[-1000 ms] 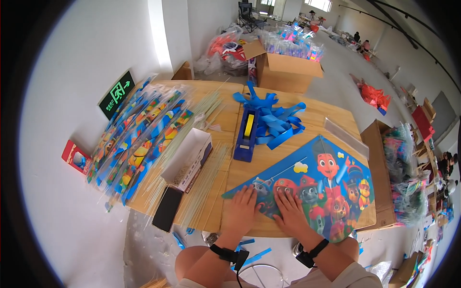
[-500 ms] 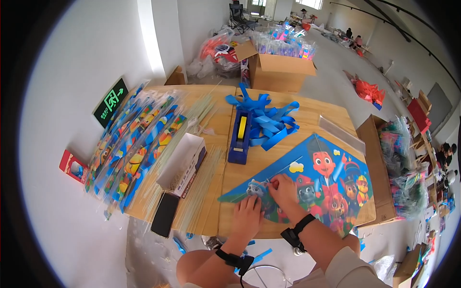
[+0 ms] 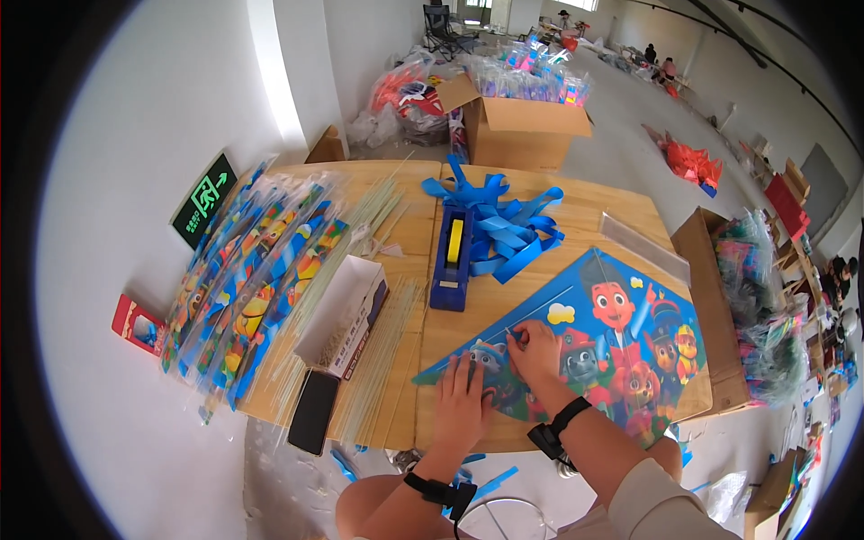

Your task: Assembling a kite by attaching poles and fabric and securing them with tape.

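Head view shows two bare hands on a kite-shaped blue sheet (image 3: 589,364) printed with cartoon figures and small clouds, lying flat on the near right part of a pale wooden table (image 3: 585,211). The left hand (image 3: 460,409) rests palm down near the sheet's left corner, its fingers stretched forward and slightly apart, pressing on the print without gripping anything visible. Just to its right, the right hand (image 3: 537,355) has its fingers bent inward, with thumb and forefinger drawn close together at the lower end of a thin pale line (image 3: 545,306) that runs along the sheet's upper left side; whether anything is pinched between those tips cannot be told. Each wrist wears a black strap.

Beyond the sheet's upper left edge stands a dark blue tape dispenser (image 3: 448,292) with a yellow roll, beside a loose heap of blue ribbon strips (image 3: 513,238). A clear flat strip (image 3: 644,248) lies past the sheet's top corner. Left of the hands are thin pale rods (image 3: 382,360), an open white cardboard box (image 3: 367,273), a black flat rectangular object (image 3: 313,411) and a row of colourful plastic-wrapped bundles (image 3: 261,279).
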A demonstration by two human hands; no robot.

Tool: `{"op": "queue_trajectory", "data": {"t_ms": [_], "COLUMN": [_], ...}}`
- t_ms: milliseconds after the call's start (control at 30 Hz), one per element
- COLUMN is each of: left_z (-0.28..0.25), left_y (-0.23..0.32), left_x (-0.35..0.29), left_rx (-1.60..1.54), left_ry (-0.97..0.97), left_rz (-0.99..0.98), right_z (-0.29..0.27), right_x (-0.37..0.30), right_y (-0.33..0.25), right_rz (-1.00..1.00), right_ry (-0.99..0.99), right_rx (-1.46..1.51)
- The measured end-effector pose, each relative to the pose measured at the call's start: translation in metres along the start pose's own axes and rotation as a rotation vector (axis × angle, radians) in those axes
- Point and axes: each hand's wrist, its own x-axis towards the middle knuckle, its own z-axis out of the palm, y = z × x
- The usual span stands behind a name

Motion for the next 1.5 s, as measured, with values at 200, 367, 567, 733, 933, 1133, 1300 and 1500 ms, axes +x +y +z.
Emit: {"op": "queue_trajectory", "data": {"t_ms": [200, 367, 567, 733, 933, 1133, 1300, 1500], "left_z": [0.0, 0.001, 0.003, 0.007, 0.012, 0.016, 0.013, 0.009], "left_y": [-0.006, -0.004, -0.002, 0.003, 0.005, 0.004, 0.005, 0.008], "left_x": [0.001, -0.002, -0.002, 0.004, 0.008, 0.008, 0.008, 0.009], "left_rx": [0.091, 0.106, 0.127, 0.09, 0.07, 0.074, 0.08, 0.102], "left_ry": [-0.01, -0.031, -0.039, -0.16, -0.134, -0.095, -0.088, -0.111], "left_rz": [-0.046, -0.05, -0.04, 0.001, -0.016, -0.025, -0.026, -0.042], "right_z": [0.002, 0.001, 0.002, 0.005, 0.005, 0.004, 0.005, 0.007], "right_x": [0.004, 0.003, 0.004, 0.005, 0.005, 0.006, 0.003, 0.0], "right_y": [-0.001, -0.003, -0.005, -0.005, -0.006, -0.008, -0.012, -0.015], "right_rz": [0.032, 0.052, 0.093, 0.104, 0.111, 0.102, 0.088, 0.066], "right_ry": [0.023, 0.048, 0.044, 0.052, 0.059, 0.009, 0.021, 0.02], "right_rx": [0.014, 0.042, 0.051, 0.034, 0.02, 0.013, -0.021, -0.028]}}
